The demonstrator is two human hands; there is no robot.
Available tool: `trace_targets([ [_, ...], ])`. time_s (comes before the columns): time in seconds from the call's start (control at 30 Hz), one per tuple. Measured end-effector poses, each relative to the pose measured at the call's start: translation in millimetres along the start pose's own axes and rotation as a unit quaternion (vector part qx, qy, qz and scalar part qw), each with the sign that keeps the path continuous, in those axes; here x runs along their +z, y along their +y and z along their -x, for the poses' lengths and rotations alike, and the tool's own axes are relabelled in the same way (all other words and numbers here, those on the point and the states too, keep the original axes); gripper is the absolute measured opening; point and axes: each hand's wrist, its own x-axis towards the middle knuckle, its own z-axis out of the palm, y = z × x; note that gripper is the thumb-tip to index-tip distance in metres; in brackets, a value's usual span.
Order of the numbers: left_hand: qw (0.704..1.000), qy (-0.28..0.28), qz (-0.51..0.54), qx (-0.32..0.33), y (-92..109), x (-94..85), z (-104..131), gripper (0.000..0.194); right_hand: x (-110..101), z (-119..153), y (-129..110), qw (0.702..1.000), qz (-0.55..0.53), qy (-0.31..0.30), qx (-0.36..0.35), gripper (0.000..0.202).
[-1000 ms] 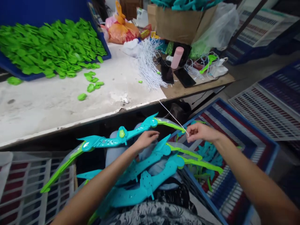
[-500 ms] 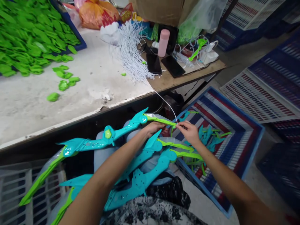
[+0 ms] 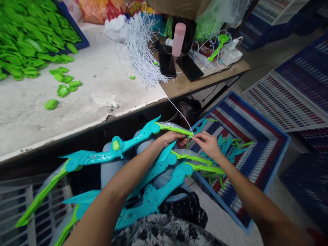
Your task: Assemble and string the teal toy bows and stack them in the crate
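A teal and green toy bow (image 3: 102,156) lies across my lap, its far green limb stretching to the right. My left hand (image 3: 174,137) is closed around that limb close to its tip. At the tip, my right hand (image 3: 208,145) pinches a thin white cord (image 3: 181,113), which runs back up to the table. The cord's very end is hidden by my fingers. Below my left forearm rest more teal bows (image 3: 166,189) with green limbs, partly covered by my arm.
On the table (image 3: 84,119) are a bundle of white cords (image 3: 143,54), green plastic parts (image 3: 28,37), a pink bottle (image 3: 178,40) and two phones (image 3: 190,67). A striped crate (image 3: 258,150) holding teal and green pieces stands at right. Another crate (image 3: 30,205) is at lower left.
The view has shifted slightly, and the table items sit a little higher and mostly further left. Both hands stay at the bow's tip with the cord; their fingers have moved only slightly.
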Motion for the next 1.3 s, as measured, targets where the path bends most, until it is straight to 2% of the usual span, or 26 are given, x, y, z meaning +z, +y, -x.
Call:
trace_targets([
  [0.1, 1.0, -0.002, -0.001, 0.007, -0.5, -0.8, -2.4, 0.011, -2.3, -1.6, 2.2, 1.0, 0.011, -0.024, 0.012, 0.017],
  [0.27, 1.0, -0.009, -0.002, 0.013, -0.8, -0.3, -1.4, 0.011, 1.0, -8.8, 4.6, 1.0, 0.008, -0.015, 0.016, 0.016],
  [0.43, 0.998, -0.056, 0.0, 0.009, -1.1, -2.0, -1.8, 0.017, 12.6, -13.0, 4.3, 0.998, 0.0, 0.034, -0.044, 0.016],
  [0.57, 0.996, -0.094, 0.004, 0.002, -0.7, -1.1, -8.7, 0.029, 20.6, -11.2, 7.2, 0.996, -0.061, 0.044, -0.041, 0.015],
  [0.67, 0.997, -0.079, -0.003, 0.005, 2.0, 3.6, -16.3, 0.023, 22.1, -12.8, 9.1, 0.995, -0.077, 0.041, -0.047, 0.015],
  [0.77, 0.997, -0.064, -0.019, 0.024, 3.1, 7.6, -20.4, 0.025, 20.8, -16.3, 10.6, 0.996, -0.055, 0.035, -0.059, 0.016],
  [0.87, 0.998, -0.031, -0.045, 0.04, 2.4, 4.2, -11.2, 0.025, 19.2, -17.6, 12.8, 0.998, -0.014, 0.043, -0.037, 0.02],
  [0.93, 0.997, 0.02, -0.052, 0.046, 4.5, -4.0, 9.8, 0.023, 18.2, -16.6, 15.2, 0.998, -0.002, 0.058, -0.013, 0.028],
  [1.0, 0.995, 0.06, -0.047, 0.069, 11.0, -15.8, 46.2, 0.022, 16.6, -15.1, 17.9, 0.998, -0.003, 0.064, 0.0, 0.037],
  [1.07, 0.99, 0.066, -0.024, 0.124, 20.4, -28.4, 97.2, 0.019, 14.2, -13.8, 20.4, 0.998, 0.001, 0.063, 0.008, 0.046],
  [1.13, 0.974, 0.076, 0.023, 0.213, 28.6, -38.8, 157.8, 0.012, 10.8, -13.5, 22.2, 0.998, 0.007, 0.058, 0.014, 0.052],
  [1.2, 0.938, 0.144, 0.077, 0.305, 31.3, -45.6, 220.1, 0.009, 7.0, -14.2, 23.2, 0.998, 0.006, 0.055, 0.016, 0.057],
  [1.3, 0.845, 0.279, 0.154, 0.43, 22.7, -49.5, 300.3, 0.016, 1.7, -16.2, 23.9, 0.999, 0.009, 0.044, 0.015, 0.063],
])
